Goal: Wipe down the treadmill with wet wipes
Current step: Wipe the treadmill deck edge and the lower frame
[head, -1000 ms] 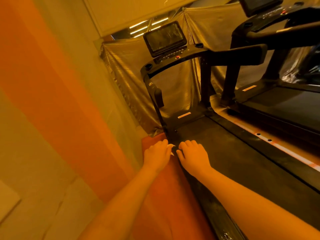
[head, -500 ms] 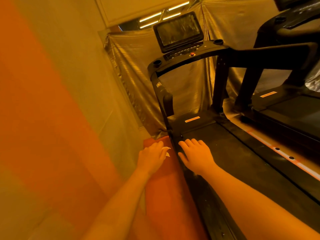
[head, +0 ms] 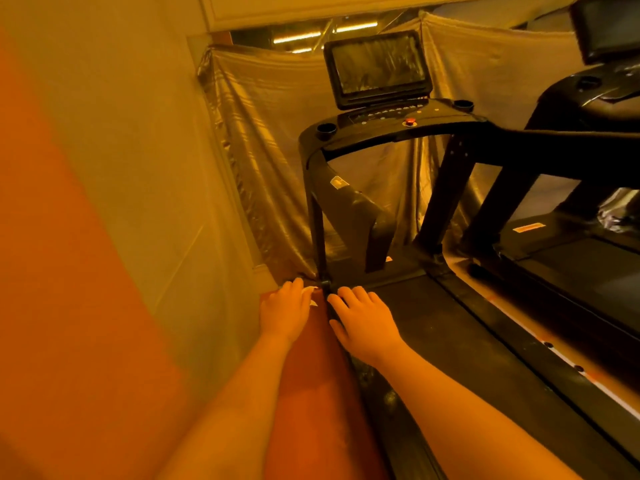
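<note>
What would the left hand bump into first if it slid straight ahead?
The left hand, holding the wipe, would most likely meet the silver curtain first, right beside the treadmill post; depth is unclear.

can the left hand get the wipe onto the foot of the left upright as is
Probably yes. The left hand holds the wipe right beside the foot of the upright with nothing between them; the right hand lies flat on the deck, on the other side.

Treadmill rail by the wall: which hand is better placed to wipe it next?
Left, probably: the left hand holds the wipe beside the rail; the right hand rests on it bare.
</note>
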The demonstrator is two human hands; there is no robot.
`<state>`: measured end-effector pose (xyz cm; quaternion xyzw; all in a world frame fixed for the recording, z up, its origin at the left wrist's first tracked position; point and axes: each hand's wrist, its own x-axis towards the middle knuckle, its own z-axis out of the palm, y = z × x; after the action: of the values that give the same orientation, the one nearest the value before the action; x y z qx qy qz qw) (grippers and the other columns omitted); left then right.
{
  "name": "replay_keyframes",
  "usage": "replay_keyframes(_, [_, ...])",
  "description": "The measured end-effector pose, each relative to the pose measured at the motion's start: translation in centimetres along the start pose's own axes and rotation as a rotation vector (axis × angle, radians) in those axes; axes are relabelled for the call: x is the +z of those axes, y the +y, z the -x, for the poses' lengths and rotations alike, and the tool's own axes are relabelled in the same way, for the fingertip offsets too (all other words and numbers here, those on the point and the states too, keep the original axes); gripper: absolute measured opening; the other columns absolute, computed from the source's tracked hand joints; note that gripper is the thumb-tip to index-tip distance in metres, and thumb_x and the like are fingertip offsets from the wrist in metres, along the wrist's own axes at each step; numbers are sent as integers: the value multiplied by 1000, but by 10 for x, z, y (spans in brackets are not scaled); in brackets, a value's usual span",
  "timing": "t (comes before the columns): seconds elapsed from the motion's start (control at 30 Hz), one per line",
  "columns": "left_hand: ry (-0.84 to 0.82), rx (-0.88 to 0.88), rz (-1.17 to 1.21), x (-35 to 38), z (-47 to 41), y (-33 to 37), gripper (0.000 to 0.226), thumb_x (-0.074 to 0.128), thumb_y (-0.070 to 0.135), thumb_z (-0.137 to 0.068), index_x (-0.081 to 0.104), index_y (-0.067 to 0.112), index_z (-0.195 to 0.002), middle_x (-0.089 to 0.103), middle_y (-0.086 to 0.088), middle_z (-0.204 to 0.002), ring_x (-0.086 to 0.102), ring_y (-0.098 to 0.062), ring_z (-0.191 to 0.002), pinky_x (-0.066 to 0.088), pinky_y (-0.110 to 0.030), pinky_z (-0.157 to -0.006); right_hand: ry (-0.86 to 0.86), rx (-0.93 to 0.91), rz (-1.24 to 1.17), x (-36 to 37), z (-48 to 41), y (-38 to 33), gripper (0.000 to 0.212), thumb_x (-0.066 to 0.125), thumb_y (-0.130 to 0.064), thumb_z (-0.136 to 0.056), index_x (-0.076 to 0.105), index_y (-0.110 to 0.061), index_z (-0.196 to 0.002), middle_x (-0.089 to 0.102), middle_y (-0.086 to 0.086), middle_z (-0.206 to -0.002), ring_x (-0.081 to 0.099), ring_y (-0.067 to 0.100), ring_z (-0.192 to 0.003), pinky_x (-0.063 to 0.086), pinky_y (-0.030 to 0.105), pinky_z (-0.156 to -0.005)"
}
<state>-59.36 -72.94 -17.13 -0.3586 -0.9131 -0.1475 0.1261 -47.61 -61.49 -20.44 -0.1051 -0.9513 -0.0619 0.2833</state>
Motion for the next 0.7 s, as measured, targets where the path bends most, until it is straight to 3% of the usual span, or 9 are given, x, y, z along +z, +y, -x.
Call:
replay_keyframes(0.37, [91, -213, -43, 21, -148, -65, 39, 34, 43, -103, 55, 12, -115, 61, -12, -118, 59, -34, -108, 46, -43, -81, -28, 34, -149, 82, -167, 15, 37, 67, -40, -84, 61, -17, -113, 63, 3, -102, 63, 25, -89, 51, 37, -64])
replay_keyframes(0.53, [86, -216, -97, 21, -205, -87, 38, 33, 42, -104, 55, 12, -112, 62, -10, -116, 60, -33, -106, 45, -41, -79, -122, 65, -213, 114, -235, 27, 47, 45, -48, -96, 46, -19, -132, 53, 5, -124, 55, 26, -112, 46, 38, -80])
replay_keyframes(0.7, [78, -295, -137, 28, -241, -127, 40, 33, 46, -103, 55, 14, -115, 61, -10, -120, 60, -33, -108, 46, -40, -81, -279, 80, -235, 143, -302, 12, 56, 38, -54, -98, 32, -19, -141, 45, 7, -134, 49, 28, -121, 45, 42, -83])
